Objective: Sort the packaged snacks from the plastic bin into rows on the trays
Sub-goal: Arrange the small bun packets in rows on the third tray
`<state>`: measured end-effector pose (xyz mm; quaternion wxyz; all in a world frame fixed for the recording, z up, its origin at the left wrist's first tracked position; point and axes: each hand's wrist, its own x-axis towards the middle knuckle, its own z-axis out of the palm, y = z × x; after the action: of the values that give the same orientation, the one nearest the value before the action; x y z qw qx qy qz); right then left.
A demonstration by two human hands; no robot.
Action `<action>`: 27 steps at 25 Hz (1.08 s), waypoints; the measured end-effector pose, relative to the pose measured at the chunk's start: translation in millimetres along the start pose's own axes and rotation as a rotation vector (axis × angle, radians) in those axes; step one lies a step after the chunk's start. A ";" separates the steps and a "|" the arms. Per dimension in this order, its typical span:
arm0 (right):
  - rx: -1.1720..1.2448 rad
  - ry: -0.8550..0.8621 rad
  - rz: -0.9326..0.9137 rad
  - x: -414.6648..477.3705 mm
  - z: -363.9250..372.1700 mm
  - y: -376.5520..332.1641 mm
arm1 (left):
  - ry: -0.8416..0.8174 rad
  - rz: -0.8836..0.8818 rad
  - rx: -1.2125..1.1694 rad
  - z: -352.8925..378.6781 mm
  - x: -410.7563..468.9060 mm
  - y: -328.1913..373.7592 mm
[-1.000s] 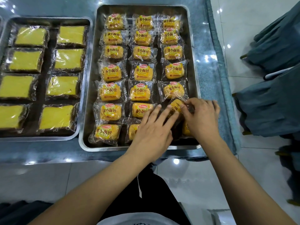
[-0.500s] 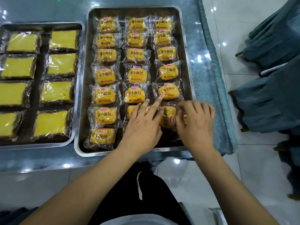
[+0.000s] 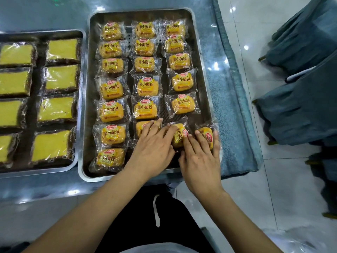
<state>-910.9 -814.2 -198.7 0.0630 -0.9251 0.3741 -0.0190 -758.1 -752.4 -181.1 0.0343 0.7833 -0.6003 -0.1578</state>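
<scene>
A steel tray (image 3: 85,110) holds three rows of small yellow bread packets in clear wrap. My left hand (image 3: 154,148) lies flat with straight fingers over the near packets of the middle row, touching one packet (image 3: 141,127). My right hand (image 3: 199,157) lies beside it at the tray's near right corner, its straight fingers pressing on two packets turned sideways: one (image 3: 179,135) between my hands, one (image 3: 207,136) against the right rim. Both hands hide the packets beneath them.
A second steel tray (image 3: 80,99) on the left carries large yellow cake slices (image 3: 61,79) in clear wrap, in two rows. Both trays sit on a blue table (image 3: 224,99). Grey-blue covered chairs (image 3: 300,99) stand on the tiled floor to the right.
Both hands slid a little toward the tray's near right corner. The two sideways packets now show more clearly under my right fingers. The camera view shifted slightly.
</scene>
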 end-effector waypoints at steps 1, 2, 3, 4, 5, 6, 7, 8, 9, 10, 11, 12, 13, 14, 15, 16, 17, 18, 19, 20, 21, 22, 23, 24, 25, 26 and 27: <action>0.003 0.002 -0.004 1.5 -0.3 -0.4 | 0.003 -0.003 -0.005 -0.5 -0.4 0.6; 0.008 0.011 -0.006 1.7 -1.8 0.3 | 0.005 0.000 -0.010 -0.7 -0.5 1.6; 0.015 0.034 -0.004 1.6 -4.4 4.0 | 0.010 0.012 -0.019 -0.9 -0.3 2.6; 0.026 0.069 0.006 2.1 -7.7 10.2 | 0.015 0.033 -0.029 -1.3 0.2 3.3; 0.039 0.109 0.026 2.8 -11.6 18.6 | 0.019 0.060 -0.033 -2.1 0.3 3.5; 0.048 0.142 0.055 3.9 -15.8 27.9 | 0.014 0.082 -0.031 -2.7 0.3 3.3; 0.052 0.166 0.082 4.7 -19.7 37.0 | 0.004 0.093 -0.026 -2.8 0.4 2.6; 0.050 0.185 0.099 4.5 -22.6 45.1 | -0.010 0.093 -0.023 -2.2 0.1 1.4; 0.041 0.197 0.100 3.3 -23.8 51.3 | -0.024 0.086 -0.023 -0.9 0.0 0.6; 0.027 0.199 0.090 0.9 -23.5 54.9 | -0.037 0.078 -0.025 0.3 0.0 0.2; 0.012 0.190 0.079 -2.9 -22.0 56.0 | -0.046 0.072 -0.027 1.7 -0.3 0.4; -0.004 0.178 0.074 -6.6 -19.3 55.7 | -0.050 0.069 -0.031 2.5 -0.2 1.0; -0.017 0.172 0.073 -9.4 -15.9 55.4 | -0.051 0.066 -0.036 3.2 0.0 2.0; -0.024 0.172 0.073 -10.6 -12.9 55.3 | -0.051 0.064 -0.043 3.5 0.3 3.5; -0.024 0.176 0.073 -9.4 -10.7 55.7 | -0.051 0.063 -0.048 3.4 0.9 5.0; -0.019 0.184 0.073 -6.3 -9.7 56.3 | -0.053 0.065 -0.049 3.3 1.8 6.9; -0.009 0.190 0.074 -2.7 -9.3 57.2 | -0.055 0.067 -0.048 2.9 2.4 9.2; 0.004 0.197 0.075 1.5 -9.8 58.1 | -0.058 0.069 -0.044 2.1 3.2 11.4; 0.016 0.201 0.073 5.8 -10.1 59.3 | -0.060 0.069 -0.041 1.5 4.2 13.6; 0.026 0.201 0.063 10.0 -10.3 61.0 | -0.063 0.067 -0.041 0.5 4.8 15.8; 0.036 0.199 0.044 14.1 -10.9 63.5 | -0.068 0.066 -0.042 0.0 5.2 18.1; 0.048 0.193 0.018 18.4 -11.3 67.1 | -0.076 0.065 -0.039 -0.3 5.1 20.7; 0.060 0.185 -0.010 22.6 -12.3 71.3 | -0.087 0.062 -0.036 -0.3 4.6 23.5; 0.074 0.171 -0.033 26.6 -13.3 75.7 | -0.101 0.059 -0.034 -0.3 3.6 26.2; 0.087 0.157 -0.049 29.9 -14.3 79.9 | -0.113 0.056 -0.038 -0.2 2.5 29.0; 0.102 0.146 -0.060 32.8 -15.0 83.9 | -0.124 0.051 -0.046 0.0 1.5 31.9; 0.115 0.138 -0.068 34.6 -14.8 87.3 | -0.132 0.047 -0.056 0.1 0.1 34.2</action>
<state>-947.4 -902.0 -195.9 0.0893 -0.9286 0.3441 -0.1060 -789.9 -761.9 -173.0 0.0204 0.7556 -0.6148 -0.2251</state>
